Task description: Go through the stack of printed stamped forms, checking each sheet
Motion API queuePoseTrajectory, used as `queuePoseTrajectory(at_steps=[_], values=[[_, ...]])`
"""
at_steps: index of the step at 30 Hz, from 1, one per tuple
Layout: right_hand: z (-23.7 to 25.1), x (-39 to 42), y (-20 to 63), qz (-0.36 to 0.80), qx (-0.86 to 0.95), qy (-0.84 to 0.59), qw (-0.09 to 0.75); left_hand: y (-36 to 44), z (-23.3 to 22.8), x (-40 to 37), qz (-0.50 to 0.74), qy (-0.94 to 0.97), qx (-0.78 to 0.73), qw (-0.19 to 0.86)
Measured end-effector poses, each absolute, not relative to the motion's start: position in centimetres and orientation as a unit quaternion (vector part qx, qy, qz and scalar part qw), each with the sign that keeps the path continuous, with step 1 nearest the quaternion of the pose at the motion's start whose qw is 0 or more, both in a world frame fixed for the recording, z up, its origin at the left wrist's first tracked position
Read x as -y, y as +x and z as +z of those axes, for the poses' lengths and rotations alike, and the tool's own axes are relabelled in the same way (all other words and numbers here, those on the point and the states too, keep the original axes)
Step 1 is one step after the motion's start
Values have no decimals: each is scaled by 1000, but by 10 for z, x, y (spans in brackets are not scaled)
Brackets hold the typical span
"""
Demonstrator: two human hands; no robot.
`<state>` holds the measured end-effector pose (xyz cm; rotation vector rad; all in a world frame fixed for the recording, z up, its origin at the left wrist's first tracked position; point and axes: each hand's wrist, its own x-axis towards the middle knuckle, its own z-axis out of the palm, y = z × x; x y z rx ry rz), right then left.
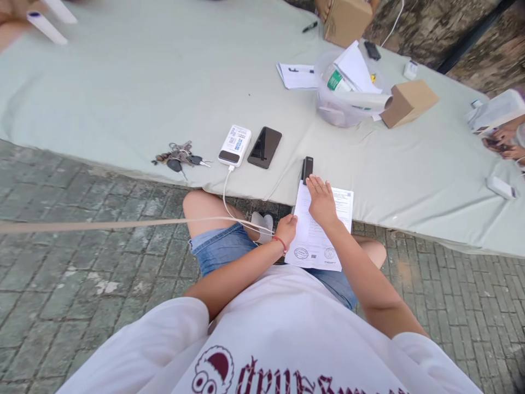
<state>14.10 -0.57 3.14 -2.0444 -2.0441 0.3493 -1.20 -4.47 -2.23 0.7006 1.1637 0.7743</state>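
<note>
A printed paper (320, 241) with round stamps near its bottom lies partly over the table edge and above my lap. My left hand (286, 230) is closed on its left edge, with the thumb on top. A black stapler (307, 168) sits at the paper's top left corner, its lower part overlapped by the sheet and my fingers. My right hand (322, 201) rests palm down on the paper, fingers stretched out, their tips beside or on the stapler; whether they press it I cannot tell.
A white power bank (235, 145) with a cable, a phone (264, 146) and a bunch of keys (180, 157) lie left on the table (143, 82). Farther back are a clear tub (336, 112) with papers and a cardboard box (410, 103). Other people's hands (506, 139) show at the edges.
</note>
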Motion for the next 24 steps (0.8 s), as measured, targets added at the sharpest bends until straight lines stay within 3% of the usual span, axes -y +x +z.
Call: queuePoseTrajectory(at_steps=[19, 24], values=[[21, 8, 135, 122, 680, -713, 121, -11, -19, 47, 315, 355, -548, 689], [32, 5, 145, 106, 682, -706, 160, -13, -23, 50, 315, 383, -542, 678]])
